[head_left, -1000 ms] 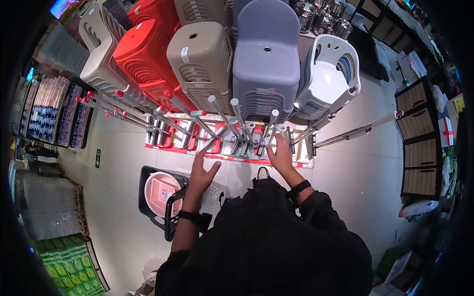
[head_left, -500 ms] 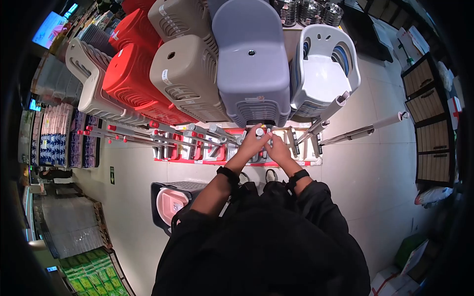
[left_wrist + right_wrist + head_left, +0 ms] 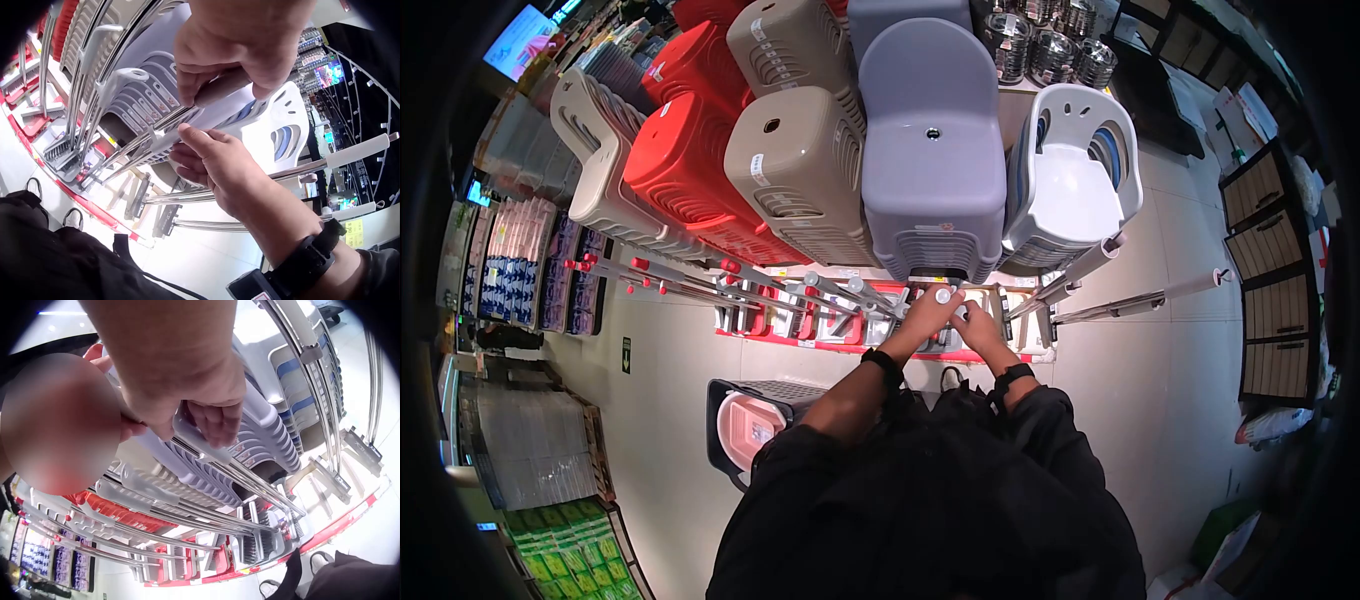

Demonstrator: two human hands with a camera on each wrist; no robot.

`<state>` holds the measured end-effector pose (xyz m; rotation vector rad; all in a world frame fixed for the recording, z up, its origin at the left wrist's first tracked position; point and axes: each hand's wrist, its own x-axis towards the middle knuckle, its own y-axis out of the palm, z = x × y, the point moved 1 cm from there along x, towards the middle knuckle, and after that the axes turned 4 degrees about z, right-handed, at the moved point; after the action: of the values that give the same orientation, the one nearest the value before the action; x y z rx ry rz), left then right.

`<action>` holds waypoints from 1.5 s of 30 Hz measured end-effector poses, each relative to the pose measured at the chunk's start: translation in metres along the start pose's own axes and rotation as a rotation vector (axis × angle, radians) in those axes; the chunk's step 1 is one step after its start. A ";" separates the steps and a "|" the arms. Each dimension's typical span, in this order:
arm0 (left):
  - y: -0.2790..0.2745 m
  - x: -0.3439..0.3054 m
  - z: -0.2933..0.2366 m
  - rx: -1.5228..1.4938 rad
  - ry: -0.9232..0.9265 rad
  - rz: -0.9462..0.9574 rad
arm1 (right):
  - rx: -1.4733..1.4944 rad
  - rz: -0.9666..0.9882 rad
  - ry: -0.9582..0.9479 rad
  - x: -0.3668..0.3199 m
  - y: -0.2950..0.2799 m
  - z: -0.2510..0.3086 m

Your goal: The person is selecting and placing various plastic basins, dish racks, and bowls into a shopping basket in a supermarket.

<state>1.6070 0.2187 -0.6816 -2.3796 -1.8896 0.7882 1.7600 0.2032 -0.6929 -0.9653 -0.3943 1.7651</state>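
Both hands are close together over upright poles in front of the lavender stool stack (image 3: 935, 185). My left hand (image 3: 925, 320) curls round a grey-brown handle (image 3: 222, 87), whose round pale end (image 3: 943, 296) shows above the fingers. Just beside it, my right hand (image 3: 985, 332) has its fingers curled round a light grey handle (image 3: 206, 434) on a metal pole. In the left wrist view the right thumb lies along that handle, below the left hand (image 3: 240, 44). Brush heads (image 3: 253, 540) stand at the lower ends of nearby poles.
Red (image 3: 670, 145) and beige stools (image 3: 795, 135) are stacked to the left, white chairs (image 3: 1075, 190) to the right. More poles (image 3: 1140, 300) lean at both sides. A dark basket (image 3: 715, 420) with pink basins (image 3: 748, 430) is on the floor at lower left.
One second ago the hands were apart with fingers spread. They came together at the poles and now hold handles. Since half a second ago the head view has shifted slightly.
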 end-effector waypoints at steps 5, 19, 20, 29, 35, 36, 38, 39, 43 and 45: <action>-0.009 -0.003 -0.003 -0.045 0.060 0.108 | -0.017 0.005 -0.048 0.002 -0.002 -0.005; -0.124 -0.109 0.024 -0.315 0.137 -0.441 | 0.139 0.189 -0.183 -0.020 0.048 0.033; -0.121 -0.101 0.026 -0.290 0.157 -0.419 | 0.132 0.189 -0.180 -0.011 0.052 0.040; -0.094 -0.038 0.026 -0.218 -0.080 -0.208 | -0.202 0.264 -0.045 0.016 0.055 0.092; -0.092 -0.040 0.028 -0.211 -0.062 -0.252 | -0.124 0.155 -0.152 0.027 0.069 0.069; -0.093 -0.042 0.027 -0.213 -0.063 -0.256 | -0.142 0.171 -0.160 0.027 0.069 0.070; -0.099 -0.044 0.025 -0.258 -0.054 -0.179 | -0.136 0.212 -0.152 0.027 0.065 0.072; -0.101 -0.044 0.029 -0.259 -0.052 -0.180 | -0.138 0.211 -0.154 0.029 0.066 0.069; -0.117 -0.075 0.021 -0.204 0.087 -0.113 | -0.084 0.152 -0.104 0.012 0.070 0.062; -0.133 -0.091 0.037 -0.264 0.123 -0.154 | -0.028 0.162 -0.043 0.008 0.081 0.042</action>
<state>1.4582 0.1606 -0.6389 -2.3162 -2.2111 0.3942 1.6759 0.1852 -0.7235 -1.0044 -0.3777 1.9336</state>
